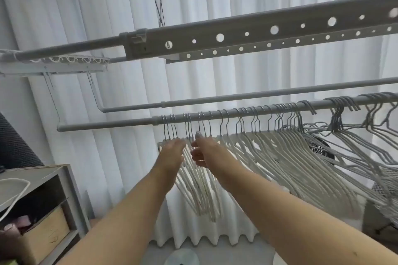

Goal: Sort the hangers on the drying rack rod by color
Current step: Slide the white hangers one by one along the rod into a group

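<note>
Left hand [172, 153] reaches up into the white hangers [247, 157] at the left end of the row, fingers curled among them; whether it actually grips one, cannot tell. Right hand [204, 153] sits just beside it, fingers loosely curled at the hanger necks, one fingertip raised; grip unclear too. Hangers hook on the lower rod [215, 114]. Grey hangers [355, 135] are bunched further right. White curtain [86, 17] behind; shelf unit [71, 196] lower left.
</note>
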A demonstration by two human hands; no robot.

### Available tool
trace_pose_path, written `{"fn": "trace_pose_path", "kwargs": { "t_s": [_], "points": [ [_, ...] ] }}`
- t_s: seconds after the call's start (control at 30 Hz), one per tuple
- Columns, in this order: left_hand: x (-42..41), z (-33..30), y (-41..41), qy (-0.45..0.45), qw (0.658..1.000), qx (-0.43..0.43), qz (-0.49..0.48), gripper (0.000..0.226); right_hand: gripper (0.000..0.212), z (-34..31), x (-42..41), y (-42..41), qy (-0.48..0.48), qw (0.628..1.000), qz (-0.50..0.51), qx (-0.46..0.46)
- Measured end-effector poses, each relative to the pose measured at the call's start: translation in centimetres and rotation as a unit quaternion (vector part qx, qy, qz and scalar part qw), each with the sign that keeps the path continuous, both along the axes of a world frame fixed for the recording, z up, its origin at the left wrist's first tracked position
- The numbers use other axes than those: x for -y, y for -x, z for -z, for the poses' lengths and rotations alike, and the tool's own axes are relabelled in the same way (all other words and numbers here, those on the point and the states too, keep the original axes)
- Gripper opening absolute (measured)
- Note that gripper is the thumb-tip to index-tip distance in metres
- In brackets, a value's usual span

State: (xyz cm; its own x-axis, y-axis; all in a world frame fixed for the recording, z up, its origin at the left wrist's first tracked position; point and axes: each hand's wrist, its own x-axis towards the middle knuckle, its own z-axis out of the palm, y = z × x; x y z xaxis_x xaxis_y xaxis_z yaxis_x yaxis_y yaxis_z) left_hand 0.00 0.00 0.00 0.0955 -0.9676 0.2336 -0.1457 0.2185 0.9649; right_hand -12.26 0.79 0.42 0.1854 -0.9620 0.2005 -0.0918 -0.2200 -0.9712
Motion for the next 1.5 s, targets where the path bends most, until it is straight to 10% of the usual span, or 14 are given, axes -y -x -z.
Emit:
{"fn": "trace_pose_path", "kwargs": {
  "t_s": [0.5, 1.17, 1.5],
  "points": [
    [0.7, 1.3, -2.8, -0.165, 0.984, -0.047, 0.050, 0.067, 0.074, 2.3, 2.2, -5.7, -0.071, 0.996, 0.051, 0.029],
    [3.3, 3.1, -3.3, -0.197, 0.980, -0.014, -0.006, 0.010, 0.097, 3.4, 5.5, -6.1, -0.155, 0.984, 0.034, 0.083],
    [4.8, 1.8, -2.8, -0.140, 0.980, 0.013, -0.143, 0.020, 0.089, 3.5, 5.9, -4.3, -0.085, 0.996, 0.013, -0.018]
  ]
}}
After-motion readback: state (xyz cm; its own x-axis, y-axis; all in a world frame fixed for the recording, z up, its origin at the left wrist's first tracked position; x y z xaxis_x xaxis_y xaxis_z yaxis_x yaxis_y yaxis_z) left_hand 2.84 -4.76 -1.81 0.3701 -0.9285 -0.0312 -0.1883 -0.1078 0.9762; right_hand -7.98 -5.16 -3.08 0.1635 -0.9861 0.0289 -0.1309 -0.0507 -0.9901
